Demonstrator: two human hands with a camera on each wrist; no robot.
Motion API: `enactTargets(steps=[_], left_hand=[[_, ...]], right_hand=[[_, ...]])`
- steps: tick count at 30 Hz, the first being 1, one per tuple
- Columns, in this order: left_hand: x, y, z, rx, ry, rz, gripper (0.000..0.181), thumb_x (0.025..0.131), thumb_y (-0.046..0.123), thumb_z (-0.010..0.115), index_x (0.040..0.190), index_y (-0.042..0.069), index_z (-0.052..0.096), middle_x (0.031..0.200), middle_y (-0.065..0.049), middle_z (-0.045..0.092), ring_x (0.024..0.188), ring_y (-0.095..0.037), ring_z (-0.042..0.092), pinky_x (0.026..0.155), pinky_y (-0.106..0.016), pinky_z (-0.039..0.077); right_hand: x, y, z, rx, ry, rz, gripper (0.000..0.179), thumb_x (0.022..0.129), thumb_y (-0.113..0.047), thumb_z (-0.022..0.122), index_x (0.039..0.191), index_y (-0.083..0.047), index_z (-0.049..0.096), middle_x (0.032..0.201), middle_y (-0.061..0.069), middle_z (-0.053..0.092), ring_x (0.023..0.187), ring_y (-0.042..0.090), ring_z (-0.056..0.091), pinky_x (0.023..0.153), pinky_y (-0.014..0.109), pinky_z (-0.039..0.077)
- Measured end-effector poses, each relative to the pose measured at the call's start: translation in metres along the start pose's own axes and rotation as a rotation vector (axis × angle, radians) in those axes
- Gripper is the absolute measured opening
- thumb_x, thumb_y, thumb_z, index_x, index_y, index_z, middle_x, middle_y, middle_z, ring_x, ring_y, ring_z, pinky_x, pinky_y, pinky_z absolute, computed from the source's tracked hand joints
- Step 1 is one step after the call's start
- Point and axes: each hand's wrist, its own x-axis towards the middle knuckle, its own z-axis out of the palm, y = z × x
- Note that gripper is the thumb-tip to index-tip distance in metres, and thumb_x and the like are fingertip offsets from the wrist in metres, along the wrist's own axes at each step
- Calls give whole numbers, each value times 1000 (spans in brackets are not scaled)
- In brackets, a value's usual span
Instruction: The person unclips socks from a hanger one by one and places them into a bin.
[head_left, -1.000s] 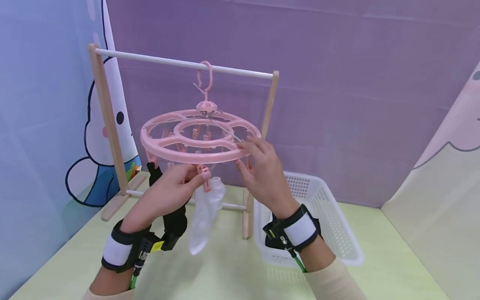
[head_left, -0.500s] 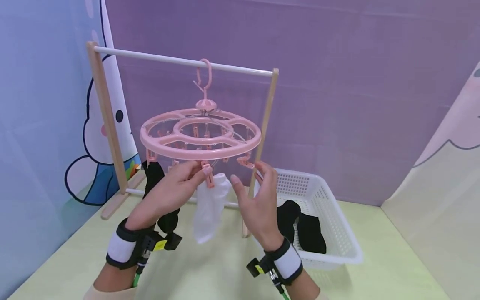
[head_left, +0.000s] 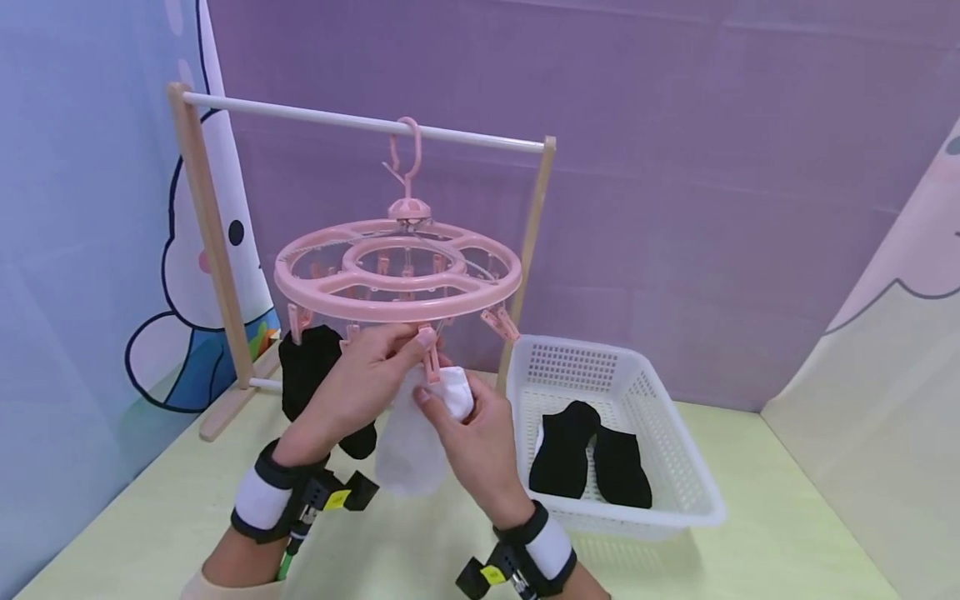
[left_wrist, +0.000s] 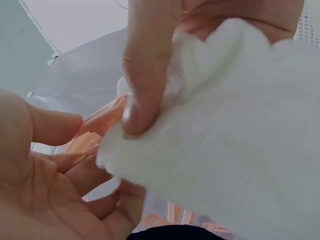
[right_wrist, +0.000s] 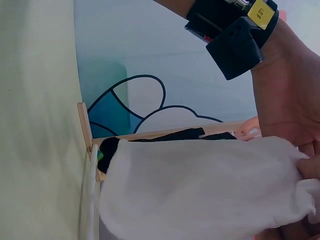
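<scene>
Foreground: person's R hand (head_left: 483, 446) now pinches the upper edge of a white sock (head_left: 411, 462); approx. half a sec. ago it was up by a side clip (head_left: 500, 322), which now dangles untouched. L hand (head_left: 360, 392) keeps its pinch on a pink clip (head_left: 431, 364) at the sock's top, under the front of a pink ring hanger (head_left: 397, 312). W/ both hands on the one spot, clip & cloth are, I'd judge, being adjusted together; can't tell from here if the clip bites. Lower R: white basket (head_left: 675, 433) w/ black socks (head_left: 566, 450), by the look of them. Behind L hand, a black sock (head_left: 303, 367) hangs. Beyond: rack's white bar (head_left: 315, 114) carrying the hanger, then purple backdrop (head_left: 712, 208).
</scene>
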Motion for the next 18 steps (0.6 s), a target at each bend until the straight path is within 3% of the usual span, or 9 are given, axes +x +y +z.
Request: enactTargets(steps=[6, 9, 14, 18], left_hand=[[2, -4, 6, 4, 11, -2, 27, 112, 23, 50, 106, 10, 72, 104, -7, 77, 107, -24, 67, 91, -41, 53], [4, -6, 7, -5, 30, 19, 25, 111, 20, 51, 104, 10, 73, 101, -6, 76, 106, -23, 64, 94, -42, 50], [6, -4, 6, -2, 47, 69, 24, 112, 17, 50, 104, 10, 72, 96, -6, 75, 105, -20, 67, 93, -42, 47], [7, -2, 4, 25, 40, 66, 29, 113, 19, 48, 96, 9, 70, 96, -5, 76, 97, -19, 66, 85, -39, 44]], right_hand=[[0, 1, -6, -15, -29, -10, 21, 92, -19, 81, 106, -3, 78, 92, 18, 77, 73, 8, 65, 62, 23, 53], [5, -2, -18, -77, -103, -27, 19, 93, -19, 80, 105, -3, 78, 91, 17, 77, 71, 8, 64, 60, 24, 52], [18, -21, -64, -183, -255, 28, 22, 98, -22, 75, 113, -6, 77, 100, 15, 77, 78, 13, 67, 66, 31, 58], [26, -36, -114, -198, -161, 75, 24, 99, -24, 74, 115, -6, 76, 100, 10, 76, 82, 17, 69, 71, 32, 60]])
